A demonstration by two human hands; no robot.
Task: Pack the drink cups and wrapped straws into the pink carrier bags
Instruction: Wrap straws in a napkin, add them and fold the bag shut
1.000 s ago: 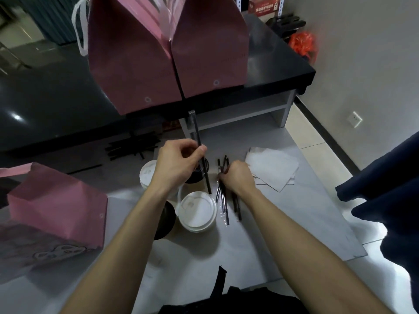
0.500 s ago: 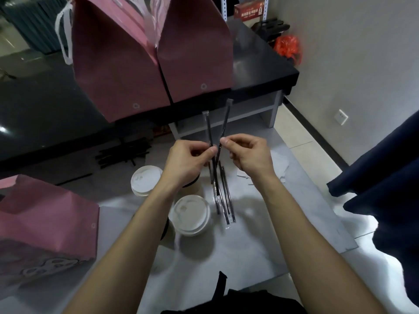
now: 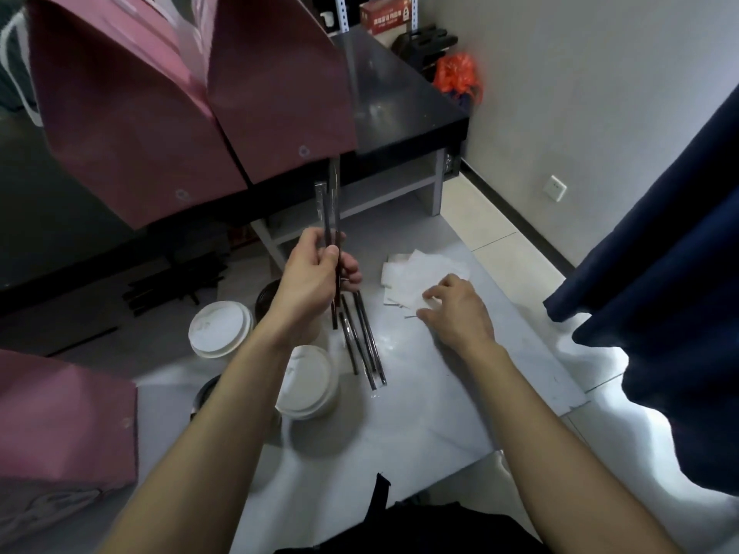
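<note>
My left hand (image 3: pixel 316 269) grips two wrapped straws (image 3: pixel 331 209) and holds them upright above the grey table (image 3: pixel 440 401). Several more wrapped straws (image 3: pixel 366 341) lie flat on the table just below that hand. My right hand (image 3: pixel 456 309) rests with fingers spread on a stack of white napkins (image 3: pixel 420 273), holding nothing. Two drink cups with white lids (image 3: pixel 220 327) (image 3: pixel 310 379) stand left of the loose straws, and my left arm partly hides two dark cups. Two pink carrier bags (image 3: pixel 132 113) (image 3: pixel 280 86) stand on the black counter, and a third (image 3: pixel 60 421) lies at the left.
The black counter (image 3: pixel 400 105) rises behind the grey table. A pile of dark straws (image 3: pixel 176 281) lies on the lower shelf under it. A dark blue cloth (image 3: pixel 660 273) hangs at the right. An orange bag (image 3: pixel 456 74) sits by the wall.
My right hand let go of its straw and dropped right onto the napkins. My left hand now holds both straws together, upright.
</note>
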